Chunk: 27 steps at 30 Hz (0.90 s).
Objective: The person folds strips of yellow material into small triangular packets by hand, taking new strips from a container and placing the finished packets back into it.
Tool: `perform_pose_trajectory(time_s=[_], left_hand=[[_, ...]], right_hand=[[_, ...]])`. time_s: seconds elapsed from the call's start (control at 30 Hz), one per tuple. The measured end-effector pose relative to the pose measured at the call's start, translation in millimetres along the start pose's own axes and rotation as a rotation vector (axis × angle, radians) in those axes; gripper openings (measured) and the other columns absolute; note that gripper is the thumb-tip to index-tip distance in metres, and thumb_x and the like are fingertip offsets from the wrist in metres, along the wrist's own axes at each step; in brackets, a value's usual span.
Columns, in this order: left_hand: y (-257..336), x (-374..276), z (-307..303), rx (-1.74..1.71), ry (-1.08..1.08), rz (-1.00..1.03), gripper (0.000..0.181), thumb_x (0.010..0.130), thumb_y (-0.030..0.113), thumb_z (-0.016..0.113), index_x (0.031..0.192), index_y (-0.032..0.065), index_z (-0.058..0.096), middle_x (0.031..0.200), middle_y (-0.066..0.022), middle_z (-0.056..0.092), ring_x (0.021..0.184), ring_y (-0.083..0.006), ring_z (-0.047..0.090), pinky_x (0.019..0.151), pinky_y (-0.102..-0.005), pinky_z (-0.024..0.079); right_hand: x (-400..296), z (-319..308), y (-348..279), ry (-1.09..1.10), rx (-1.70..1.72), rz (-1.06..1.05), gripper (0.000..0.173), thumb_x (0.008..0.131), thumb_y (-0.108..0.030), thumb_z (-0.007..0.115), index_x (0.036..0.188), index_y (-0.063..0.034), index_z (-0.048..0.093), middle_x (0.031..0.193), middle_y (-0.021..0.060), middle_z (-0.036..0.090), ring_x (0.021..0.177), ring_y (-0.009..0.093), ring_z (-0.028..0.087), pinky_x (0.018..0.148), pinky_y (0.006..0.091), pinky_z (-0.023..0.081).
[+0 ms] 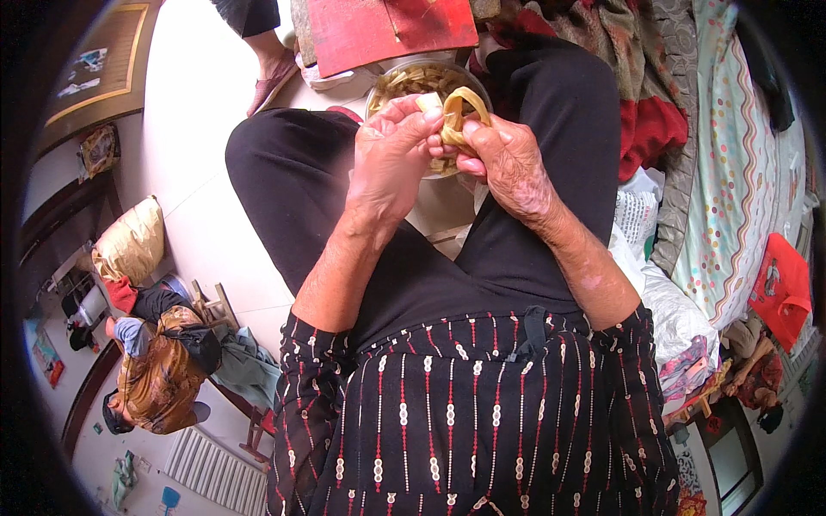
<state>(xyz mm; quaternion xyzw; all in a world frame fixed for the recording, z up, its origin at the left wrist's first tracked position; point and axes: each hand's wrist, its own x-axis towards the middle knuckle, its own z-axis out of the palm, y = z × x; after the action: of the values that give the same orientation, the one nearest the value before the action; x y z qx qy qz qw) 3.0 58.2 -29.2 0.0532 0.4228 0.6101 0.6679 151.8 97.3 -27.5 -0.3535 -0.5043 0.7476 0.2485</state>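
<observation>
Between my raised knees, both hands meet over a round tub (483, 84) filled with pale yellow-brown strips or pieces of plant-like material (413, 77). My left hand (393, 145) pinches the pale flat end of a yellowish strip (428, 102) between thumb and fingers. My right hand (506, 155) grips a loop of yellowish strip (470, 97), which stands up between the thumb and fingers. The fingertips of the two hands nearly touch. Whether the pale end and the loop are one strip, I cannot tell. My fingers and the loop hide part of the tub.
A red board (393, 32) lies just beyond the tub. Another person's shoe and leg (274, 80) are at the upper left. A seated person (164, 367) is at the far left. Bags (635, 213) and a bed with a dotted cover (723, 193) stand at the right.
</observation>
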Motion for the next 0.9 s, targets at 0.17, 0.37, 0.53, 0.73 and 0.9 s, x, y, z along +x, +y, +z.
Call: perform_pose_trajectory(time_s=[0.17,0.37,0.53,0.73,0.9], left_hand=[[-4,2,-10,0.023,0.012,0.006,0.017,0.08,0.003,0.064,0.094,-0.0036,0.058,0.085,-0.0103,0.062,0.07,-0.0154,0.06,0.063,-0.0269,0.05],[-3,-4,-3,0.124,0.0,0.073,0.013,0.081,0.004,0.066,0.089,-0.0043,0.065,0.089,-0.0088,0.063,0.073,-0.0114,0.059,0.064,-0.0233,0.049],[-4,-6,2,0.531,-0.121,0.31,0.014,0.08,0.002,0.065,0.092,-0.0052,0.066,0.097,-0.0063,0.061,0.076,-0.01,0.058,0.07,-0.022,0.049],[-9,-5,-1,0.377,-0.053,0.26,0.012,0.083,-0.001,0.059,0.092,-0.0055,0.065,0.098,-0.0061,0.061,0.084,-0.0116,0.058,0.071,-0.023,0.049],[1,-8,7,0.07,-0.121,0.044,0.022,0.085,0.002,0.05,0.104,-0.0052,0.06,0.099,-0.0085,0.061,0.083,-0.0134,0.059,0.073,-0.0244,0.049]], right_hand=[[2,3,10,0.034,-0.076,-0.052,0.025,0.092,-0.019,0.045,0.088,0.004,0.054,0.068,0.0072,0.054,0.06,0.011,0.054,0.055,0.0267,0.045],[5,2,16,-0.006,-0.283,-0.243,0.026,0.093,-0.019,0.044,0.089,0.0041,0.054,0.069,0.0087,0.055,0.059,0.013,0.054,0.055,0.0276,0.045],[0,4,6,0.029,-0.147,-0.085,0.025,0.093,-0.019,0.044,0.089,0.0041,0.054,0.069,0.0082,0.055,0.058,0.012,0.052,0.054,0.0276,0.044],[-1,4,5,-0.032,-0.12,-0.005,0.028,0.095,-0.024,0.044,0.099,0.0023,0.054,0.075,-0.0008,0.05,0.063,0.004,0.042,0.055,0.0195,0.037],[-3,10,-8,-0.012,-0.061,0.025,0.031,0.096,-0.028,0.044,0.1,0.0012,0.055,0.074,-0.0025,0.051,0.062,0.004,0.043,0.054,0.0188,0.036]])
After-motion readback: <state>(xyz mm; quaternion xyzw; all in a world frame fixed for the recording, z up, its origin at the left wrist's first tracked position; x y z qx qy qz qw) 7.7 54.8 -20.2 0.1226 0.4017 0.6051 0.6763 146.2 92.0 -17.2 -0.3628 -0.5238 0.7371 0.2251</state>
